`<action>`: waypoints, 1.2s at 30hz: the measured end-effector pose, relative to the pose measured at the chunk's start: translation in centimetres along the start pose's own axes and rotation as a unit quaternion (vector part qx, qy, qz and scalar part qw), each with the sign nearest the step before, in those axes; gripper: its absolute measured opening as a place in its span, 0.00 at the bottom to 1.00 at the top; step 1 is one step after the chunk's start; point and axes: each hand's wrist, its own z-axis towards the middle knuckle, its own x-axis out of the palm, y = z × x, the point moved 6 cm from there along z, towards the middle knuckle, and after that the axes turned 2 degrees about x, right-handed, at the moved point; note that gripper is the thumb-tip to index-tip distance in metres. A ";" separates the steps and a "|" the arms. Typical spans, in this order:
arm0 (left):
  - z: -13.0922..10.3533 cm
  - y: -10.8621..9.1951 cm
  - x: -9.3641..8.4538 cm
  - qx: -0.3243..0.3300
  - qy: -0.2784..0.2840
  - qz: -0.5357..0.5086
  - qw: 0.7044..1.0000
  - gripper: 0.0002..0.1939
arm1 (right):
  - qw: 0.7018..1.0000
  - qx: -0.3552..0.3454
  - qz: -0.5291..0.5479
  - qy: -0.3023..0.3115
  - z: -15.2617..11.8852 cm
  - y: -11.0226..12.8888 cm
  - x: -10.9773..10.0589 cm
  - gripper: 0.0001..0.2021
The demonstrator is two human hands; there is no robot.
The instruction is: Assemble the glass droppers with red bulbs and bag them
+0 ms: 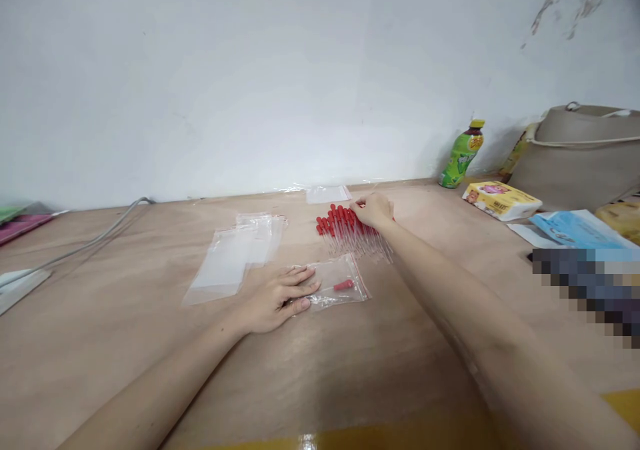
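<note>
My left hand [280,300] lies with fingers spread on the left part of a clear zip bag [325,298]. Inside that bag, a red bulb [343,285] shows near its right end. Beyond the bag is a pile of clear droppers with red bulbs [340,220]. My right hand [374,211] reaches over the pile's right side, thumb and finger closed at the red bulbs; what is between them is too small to tell. Left of the pile lie overlapping clear bags [225,260], and another bag [327,195] is by the wall.
At the right stand a green bottle [463,155], a yellow tissue pack [501,201], a blue packet [575,230] and a grey bag [585,160]. A grey cable [105,234] crosses the left side. Pink and green items [25,223] lie at the far left.
</note>
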 end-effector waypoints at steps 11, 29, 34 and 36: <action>0.1 -0.6 -0.4 -0.010 0.013 0.061 0.998 0.19 | 0.946 0.014 0.317 0.061 -1.7 -0.6 -2.9 0.10; 0.0 -0.9 -0.4 -0.019 0.005 0.065 0.998 0.20 | 0.781 0.158 0.579 0.173 -12.5 -4.8 -0.8 0.16; -0.1 -0.9 -0.6 -0.015 -0.004 0.043 0.999 0.25 | 0.776 0.151 0.581 0.195 -12.9 -4.9 -0.8 0.17; -0.1 -0.9 -0.7 -0.021 -0.007 0.038 0.999 0.26 | 0.803 0.113 0.535 0.235 -13.0 -4.6 -0.7 0.16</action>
